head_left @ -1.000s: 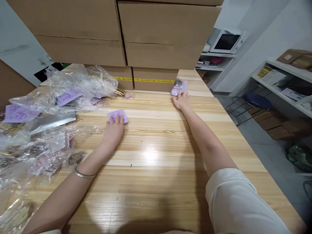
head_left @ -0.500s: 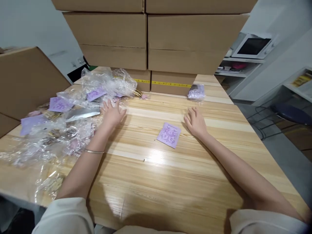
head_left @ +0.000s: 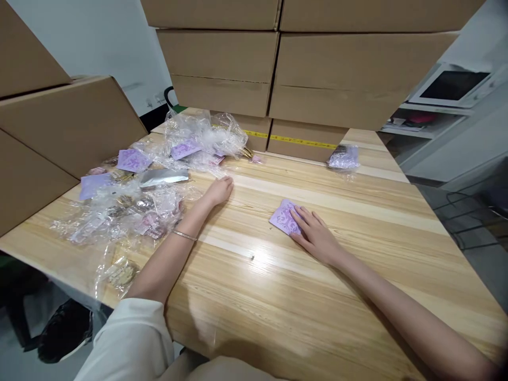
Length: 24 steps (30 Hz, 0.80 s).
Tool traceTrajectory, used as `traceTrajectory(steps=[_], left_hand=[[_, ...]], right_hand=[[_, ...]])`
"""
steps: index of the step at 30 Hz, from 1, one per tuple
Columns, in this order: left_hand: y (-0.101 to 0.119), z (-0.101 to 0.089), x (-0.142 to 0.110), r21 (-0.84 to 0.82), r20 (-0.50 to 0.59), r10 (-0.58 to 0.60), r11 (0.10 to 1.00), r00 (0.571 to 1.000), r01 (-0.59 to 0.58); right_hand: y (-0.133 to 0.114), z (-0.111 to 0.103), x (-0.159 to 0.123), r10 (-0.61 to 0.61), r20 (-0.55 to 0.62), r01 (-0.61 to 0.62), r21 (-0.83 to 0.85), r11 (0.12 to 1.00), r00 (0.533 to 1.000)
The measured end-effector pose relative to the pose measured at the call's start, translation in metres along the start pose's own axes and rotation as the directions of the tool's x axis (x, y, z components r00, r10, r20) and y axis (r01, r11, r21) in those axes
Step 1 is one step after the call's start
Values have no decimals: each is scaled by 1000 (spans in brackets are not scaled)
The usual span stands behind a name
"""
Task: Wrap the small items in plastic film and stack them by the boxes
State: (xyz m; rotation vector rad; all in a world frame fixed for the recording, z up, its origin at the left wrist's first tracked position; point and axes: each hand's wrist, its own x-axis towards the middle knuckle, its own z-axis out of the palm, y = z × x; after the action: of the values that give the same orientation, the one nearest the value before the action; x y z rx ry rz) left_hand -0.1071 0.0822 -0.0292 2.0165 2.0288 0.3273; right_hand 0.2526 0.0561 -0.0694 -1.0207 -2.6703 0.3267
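A small purple packet (head_left: 286, 215) with a paler ornate pattern lies flat on the wooden table. My right hand (head_left: 315, 233) rests on its right side, fingers stretched out across it and covering part of the print. To the left, my left hand (head_left: 221, 191) is closed low over the table, its fingers curled under. It is beside the right edge of a heap of clear plastic bags (head_left: 206, 132); whether anything is in the fingers is hidden. Among the bags lie a silver pouch (head_left: 164, 177) and more purple packets (head_left: 134, 160).
Stacked cardboard boxes (head_left: 222, 66) stand across the back, with a yellow measuring tape (head_left: 301, 141) along the lowest ones. Another large box (head_left: 79, 116) is at the left. A bagged purple item (head_left: 343, 157) sits at the back right. Beyond is a microwave (head_left: 452, 84).
My right hand has come down onto the purple packet, which has turned slightly. My left hand has drawn away from the heap, its spread fingers now curled. The view has swung left.
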Motion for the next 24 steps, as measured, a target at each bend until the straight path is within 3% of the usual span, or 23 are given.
traceTrajectory(steps=[4,7,10,13,15,16,17,18,20,22,24], left_hand=[[45,11,-19,-115,75,203,974,976,-194],[93,25,-42,-245,146,385,906,911,-344],[140,36,-74,-558,142,643,680,752,-476],[170,39,-105,-699,99,842,438,530,-566],[176,36,-120,-732,70,894,348,443,-586],[176,34,-125,-737,62,900,333,431,-588],[173,31,-129,-737,65,891,347,450,-580],[170,29,-132,-733,80,859,395,506,-554],[162,24,-133,-710,123,695,561,709,-427],[156,21,-130,-691,125,419,687,899,-225],[153,19,-123,-720,110,185,692,977,-50]], right_hand=[[6,6,16,96,-73,-90,78,993,993],[8,4,24,220,-218,-159,267,950,951],[12,-7,29,401,-252,-209,552,807,881],[19,-24,28,502,-49,-317,721,616,864],[22,-34,23,481,22,-342,731,591,876],[23,-38,18,458,28,-330,733,595,888],[22,-41,13,431,27,-308,739,598,902],[20,-44,8,401,28,-283,755,592,915],[13,-47,-3,326,73,-243,820,518,942],[-1,-50,-10,234,130,-222,874,432,964],[-20,-52,-11,123,156,-193,888,416,980]])
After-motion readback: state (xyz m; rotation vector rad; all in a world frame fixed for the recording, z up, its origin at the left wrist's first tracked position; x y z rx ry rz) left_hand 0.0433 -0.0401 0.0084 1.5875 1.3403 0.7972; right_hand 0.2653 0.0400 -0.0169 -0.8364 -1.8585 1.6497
